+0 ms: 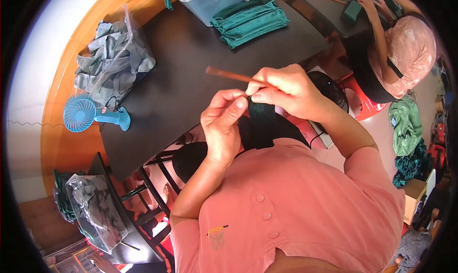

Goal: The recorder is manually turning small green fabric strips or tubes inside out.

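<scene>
My right hand (288, 89) is closed around a thin brown stick (229, 75), whose free end points up and to the left over the table. Thumb and finger of that hand also pinch the top of a dark green velvet-like cloth strip (261, 111), which hangs down in front of my chest. Right beside it, my left hand (223, 118) has thumb and forefinger pinched together at the strip's upper edge. What lies between the left fingertips is too small to make out.
A dark table (191, 53) carries folded green cloth pieces (250, 22), a clear plastic bin (202, 6), a bag of grey cloth (112, 58) and a blue fan (81, 113). Another person (405, 53) handles green cloth at the far right. A second grey bundle (95, 208) stands at lower left.
</scene>
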`<state>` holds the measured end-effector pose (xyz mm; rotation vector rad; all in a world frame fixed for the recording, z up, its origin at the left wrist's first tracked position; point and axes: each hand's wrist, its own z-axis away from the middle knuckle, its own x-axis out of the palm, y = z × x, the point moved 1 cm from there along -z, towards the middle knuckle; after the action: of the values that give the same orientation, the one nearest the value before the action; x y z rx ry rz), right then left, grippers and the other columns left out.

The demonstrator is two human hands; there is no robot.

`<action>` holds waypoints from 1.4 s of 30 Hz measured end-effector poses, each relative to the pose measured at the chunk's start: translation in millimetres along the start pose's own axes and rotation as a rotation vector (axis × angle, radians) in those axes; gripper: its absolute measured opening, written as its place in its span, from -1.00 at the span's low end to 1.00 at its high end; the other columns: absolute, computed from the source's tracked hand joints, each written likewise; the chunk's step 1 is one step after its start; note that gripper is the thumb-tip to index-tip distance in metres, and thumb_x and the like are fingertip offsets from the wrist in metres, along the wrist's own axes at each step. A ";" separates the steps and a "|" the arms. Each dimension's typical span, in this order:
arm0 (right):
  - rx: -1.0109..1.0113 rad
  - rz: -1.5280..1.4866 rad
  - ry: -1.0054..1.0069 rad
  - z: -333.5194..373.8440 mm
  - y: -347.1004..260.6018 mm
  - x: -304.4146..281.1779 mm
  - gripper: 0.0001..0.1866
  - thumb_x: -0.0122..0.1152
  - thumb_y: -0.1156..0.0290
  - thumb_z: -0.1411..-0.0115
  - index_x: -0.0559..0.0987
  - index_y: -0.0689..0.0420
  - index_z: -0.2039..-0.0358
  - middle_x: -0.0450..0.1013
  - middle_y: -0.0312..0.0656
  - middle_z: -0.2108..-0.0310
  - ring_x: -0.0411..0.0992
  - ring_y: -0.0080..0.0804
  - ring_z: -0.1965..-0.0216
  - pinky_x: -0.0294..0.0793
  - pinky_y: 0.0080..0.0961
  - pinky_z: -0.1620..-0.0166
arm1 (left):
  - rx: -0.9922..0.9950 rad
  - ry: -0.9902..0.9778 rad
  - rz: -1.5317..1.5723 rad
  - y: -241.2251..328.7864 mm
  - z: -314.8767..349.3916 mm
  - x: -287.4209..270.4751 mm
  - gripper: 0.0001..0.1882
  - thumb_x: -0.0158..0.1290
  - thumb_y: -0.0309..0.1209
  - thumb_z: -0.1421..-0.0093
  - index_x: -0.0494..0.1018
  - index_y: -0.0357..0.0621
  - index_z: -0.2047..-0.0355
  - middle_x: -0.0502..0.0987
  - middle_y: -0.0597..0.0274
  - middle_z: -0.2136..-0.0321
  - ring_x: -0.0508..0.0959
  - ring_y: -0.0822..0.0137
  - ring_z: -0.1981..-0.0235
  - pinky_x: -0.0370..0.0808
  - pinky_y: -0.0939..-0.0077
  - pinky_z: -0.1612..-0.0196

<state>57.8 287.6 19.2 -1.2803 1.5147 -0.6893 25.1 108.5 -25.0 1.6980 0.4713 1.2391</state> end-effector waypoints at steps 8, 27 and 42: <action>0.141 -0.238 0.350 -6.8 14.2 -64.3 -0.89 0.25 0.59 -0.14 0.61 0.17 0.29 0.52 -0.38 0.38 0.41 -0.72 0.36 0.35 -0.74 0.31 | -0.376 -0.109 -0.206 -15.9 -16.2 7.9 -0.84 0.22 -0.55 -0.08 0.56 -0.29 0.30 0.59 0.28 0.45 0.54 0.51 0.45 0.46 0.68 0.35; -0.024 0.161 0.433 -96.4 128.6 -142.3 -0.96 0.22 0.62 -0.01 0.57 0.24 0.47 0.48 -0.29 0.56 0.43 -0.55 0.51 0.39 -0.59 0.44 | -0.039 0.428 -0.550 16.7 -172.6 12.2 -0.72 0.27 -0.62 0.05 0.45 -0.33 0.32 0.46 0.26 0.57 0.38 0.47 0.67 0.30 0.61 0.64; -0.149 1.066 0.263 -91.5 149.7 -128.4 -0.88 0.14 0.52 -0.06 0.47 0.08 0.35 0.46 -0.20 0.41 0.50 -0.08 0.47 0.46 -0.16 0.45 | 0.151 0.380 -1.104 -9.7 -189.9 -12.4 -0.66 0.36 -0.54 0.14 0.36 -0.25 0.46 0.45 0.28 0.67 0.42 0.45 0.65 0.41 0.49 0.53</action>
<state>-90.4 435.0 -40.3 -0.3282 2.1789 -0.0297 -146.1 191.8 -32.6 0.9836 1.5061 0.6683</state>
